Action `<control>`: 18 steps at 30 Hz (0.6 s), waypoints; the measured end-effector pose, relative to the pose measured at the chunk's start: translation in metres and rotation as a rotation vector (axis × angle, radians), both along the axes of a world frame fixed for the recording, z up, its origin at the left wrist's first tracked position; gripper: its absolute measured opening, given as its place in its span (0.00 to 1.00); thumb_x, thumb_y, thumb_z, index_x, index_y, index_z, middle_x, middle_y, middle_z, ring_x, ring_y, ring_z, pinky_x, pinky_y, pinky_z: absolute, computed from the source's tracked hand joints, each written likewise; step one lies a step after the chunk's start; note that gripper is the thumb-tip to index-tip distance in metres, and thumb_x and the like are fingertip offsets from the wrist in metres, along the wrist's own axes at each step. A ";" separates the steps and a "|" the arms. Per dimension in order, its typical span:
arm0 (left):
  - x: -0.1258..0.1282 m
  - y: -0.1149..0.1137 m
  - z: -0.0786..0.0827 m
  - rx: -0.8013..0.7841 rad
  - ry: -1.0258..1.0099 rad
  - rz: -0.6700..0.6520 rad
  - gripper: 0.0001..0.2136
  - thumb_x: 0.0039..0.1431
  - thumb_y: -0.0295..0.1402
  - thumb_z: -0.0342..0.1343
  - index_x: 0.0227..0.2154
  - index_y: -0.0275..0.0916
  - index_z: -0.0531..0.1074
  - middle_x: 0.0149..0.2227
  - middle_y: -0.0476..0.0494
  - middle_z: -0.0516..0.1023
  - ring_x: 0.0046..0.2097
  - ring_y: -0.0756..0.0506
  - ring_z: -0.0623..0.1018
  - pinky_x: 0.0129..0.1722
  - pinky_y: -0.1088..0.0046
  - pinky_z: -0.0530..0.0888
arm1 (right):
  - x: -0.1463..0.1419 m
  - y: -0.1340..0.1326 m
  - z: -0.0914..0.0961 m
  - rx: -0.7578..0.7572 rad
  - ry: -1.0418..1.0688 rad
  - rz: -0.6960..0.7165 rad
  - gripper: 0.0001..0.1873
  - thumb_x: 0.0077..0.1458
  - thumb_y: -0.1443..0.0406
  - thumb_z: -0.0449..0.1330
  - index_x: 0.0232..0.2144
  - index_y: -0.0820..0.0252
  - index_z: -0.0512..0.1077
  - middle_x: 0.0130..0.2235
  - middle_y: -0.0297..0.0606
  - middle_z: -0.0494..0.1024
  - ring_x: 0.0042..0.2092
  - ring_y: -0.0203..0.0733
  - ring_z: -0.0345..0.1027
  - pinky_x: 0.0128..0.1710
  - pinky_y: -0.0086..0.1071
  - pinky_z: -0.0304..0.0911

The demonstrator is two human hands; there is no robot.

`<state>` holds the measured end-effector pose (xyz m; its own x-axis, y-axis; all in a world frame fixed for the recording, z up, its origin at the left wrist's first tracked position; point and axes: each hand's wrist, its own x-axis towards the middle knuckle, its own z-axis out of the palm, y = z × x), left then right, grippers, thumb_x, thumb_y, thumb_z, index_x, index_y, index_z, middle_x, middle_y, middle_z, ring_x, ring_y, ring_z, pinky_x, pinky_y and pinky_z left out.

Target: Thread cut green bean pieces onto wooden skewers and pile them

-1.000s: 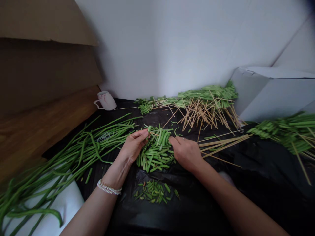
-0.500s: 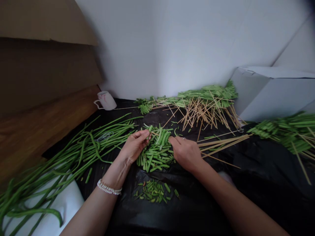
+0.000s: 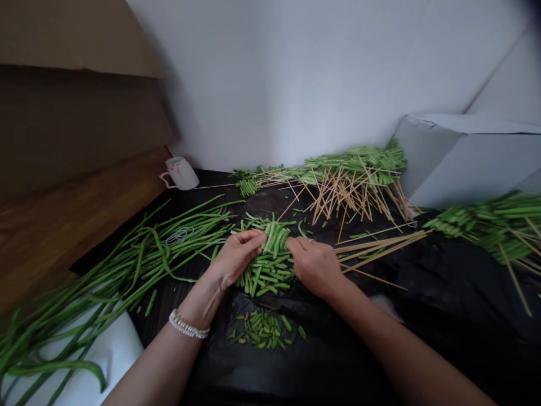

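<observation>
A heap of cut green bean pieces [image 3: 266, 270] lies on black plastic sheeting [image 3: 338, 349] in front of me. My left hand [image 3: 234, 256] pinches a few bean pieces held side by side at the top of the heap. My right hand [image 3: 315, 262] is closed beside them, fingertips pressed to the same bunch; what it grips is hidden. A loose bundle of bamboo skewers [image 3: 380, 245] lies just right of my right hand. A small pile of bean ends [image 3: 262, 330] sits nearer to me.
Long uncut beans [image 3: 127, 265] spread across the left. Skewered bean rows [image 3: 350, 169] are piled at the back and others [image 3: 494, 223] at the right. A white mug [image 3: 180, 172] stands at the back left, a white box [image 3: 465, 158] at the back right.
My left hand moved right and its fingers closed on the bean pieces; my right hand shifted slightly left to meet it. The view drifted a little.
</observation>
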<state>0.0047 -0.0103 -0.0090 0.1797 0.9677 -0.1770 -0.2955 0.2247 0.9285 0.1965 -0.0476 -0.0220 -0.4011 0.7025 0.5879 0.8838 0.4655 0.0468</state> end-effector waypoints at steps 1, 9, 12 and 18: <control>0.002 -0.001 0.000 0.010 0.016 -0.005 0.09 0.40 0.33 0.70 0.25 0.35 0.79 0.27 0.49 0.76 0.29 0.55 0.71 0.31 0.80 0.69 | 0.000 0.000 0.000 -0.003 -0.001 0.004 0.11 0.54 0.74 0.51 0.34 0.60 0.72 0.28 0.33 0.72 0.28 0.35 0.61 0.28 0.32 0.47; -0.003 0.003 -0.004 0.213 0.299 0.071 0.11 0.46 0.39 0.66 0.29 0.37 0.79 0.30 0.45 0.78 0.31 0.49 0.73 0.35 0.74 0.68 | 0.009 0.004 0.005 0.104 -0.015 -0.049 0.12 0.56 0.73 0.50 0.37 0.61 0.72 0.27 0.33 0.72 0.27 0.35 0.59 0.27 0.32 0.46; -0.007 0.005 -0.006 0.396 0.661 0.101 0.08 0.50 0.39 0.62 0.27 0.39 0.79 0.30 0.44 0.79 0.33 0.45 0.74 0.37 0.70 0.67 | 0.013 0.006 0.007 0.136 -0.003 -0.078 0.12 0.56 0.72 0.50 0.36 0.61 0.73 0.27 0.33 0.72 0.27 0.35 0.59 0.27 0.32 0.46; -0.011 0.002 -0.016 0.741 1.126 0.099 0.05 0.50 0.37 0.62 0.24 0.43 0.79 0.28 0.42 0.76 0.37 0.40 0.71 0.46 0.63 0.62 | 0.012 0.007 0.008 0.137 -0.014 -0.069 0.12 0.56 0.73 0.50 0.35 0.61 0.73 0.26 0.33 0.71 0.26 0.35 0.58 0.26 0.32 0.45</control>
